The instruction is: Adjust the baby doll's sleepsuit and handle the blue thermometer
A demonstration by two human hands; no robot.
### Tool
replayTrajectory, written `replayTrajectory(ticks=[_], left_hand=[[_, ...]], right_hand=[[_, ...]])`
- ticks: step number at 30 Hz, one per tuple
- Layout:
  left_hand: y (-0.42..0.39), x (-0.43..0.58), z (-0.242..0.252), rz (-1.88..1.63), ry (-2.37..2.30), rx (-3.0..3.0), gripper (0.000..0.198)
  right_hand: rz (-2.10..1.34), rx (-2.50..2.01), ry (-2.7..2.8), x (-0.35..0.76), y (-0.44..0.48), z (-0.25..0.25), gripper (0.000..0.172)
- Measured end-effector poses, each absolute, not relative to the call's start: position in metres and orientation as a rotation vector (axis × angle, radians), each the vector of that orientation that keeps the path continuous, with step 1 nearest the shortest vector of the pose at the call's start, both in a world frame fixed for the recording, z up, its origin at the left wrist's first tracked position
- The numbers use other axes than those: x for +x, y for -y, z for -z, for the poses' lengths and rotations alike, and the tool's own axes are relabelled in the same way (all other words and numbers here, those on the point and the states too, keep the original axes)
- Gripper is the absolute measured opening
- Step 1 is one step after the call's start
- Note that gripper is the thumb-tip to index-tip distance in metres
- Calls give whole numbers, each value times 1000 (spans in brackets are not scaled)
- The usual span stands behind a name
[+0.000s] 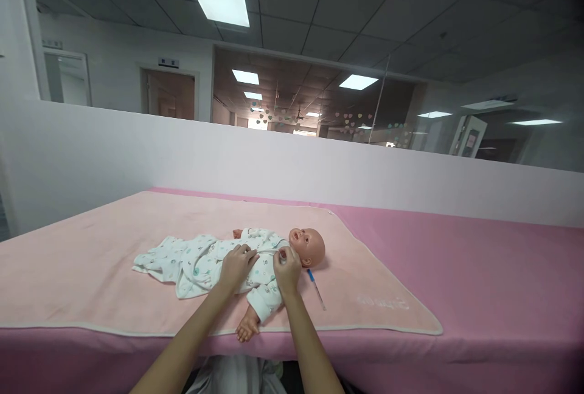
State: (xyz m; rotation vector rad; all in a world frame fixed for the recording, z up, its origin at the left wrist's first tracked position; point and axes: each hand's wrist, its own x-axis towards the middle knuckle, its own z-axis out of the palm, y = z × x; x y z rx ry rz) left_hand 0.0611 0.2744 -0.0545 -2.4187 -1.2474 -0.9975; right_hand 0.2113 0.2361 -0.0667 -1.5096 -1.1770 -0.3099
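Observation:
A baby doll (312, 247) lies on its back, head to the right, dressed in a white patterned baby gown (199, 266). Both my hands are at the chest of the gown. My right hand (288, 269) is closed in a pinch just below the doll's chin, on a thin white tie (269, 252). Bent fingers of my left hand (236, 267) rest on the chest and close at the tie's other end; the fingertips are partly hidden. One doll hand (247, 324) sticks out of the near sleeve, palm up.
Under the doll spreads a peach blanket (104, 260) with a pale edge, over a pink table cover (493, 278). A thin stick with a blue end (316, 287), possibly a thermometer, lies beside the doll's head. Behind rises a low white wall (283, 166) topped by glass.

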Motion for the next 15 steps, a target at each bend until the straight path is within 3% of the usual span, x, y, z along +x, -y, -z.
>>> replayTrajectory(ticks=[5,15], left_hand=[[-282,63,56,969,1184,-2379,29],[-266,53,59,1289,1154,-2295,20]], right_hand=[[329,-1492,1181,212,-235,66,18],[288,-1485,1155,211,-230,63,21]])
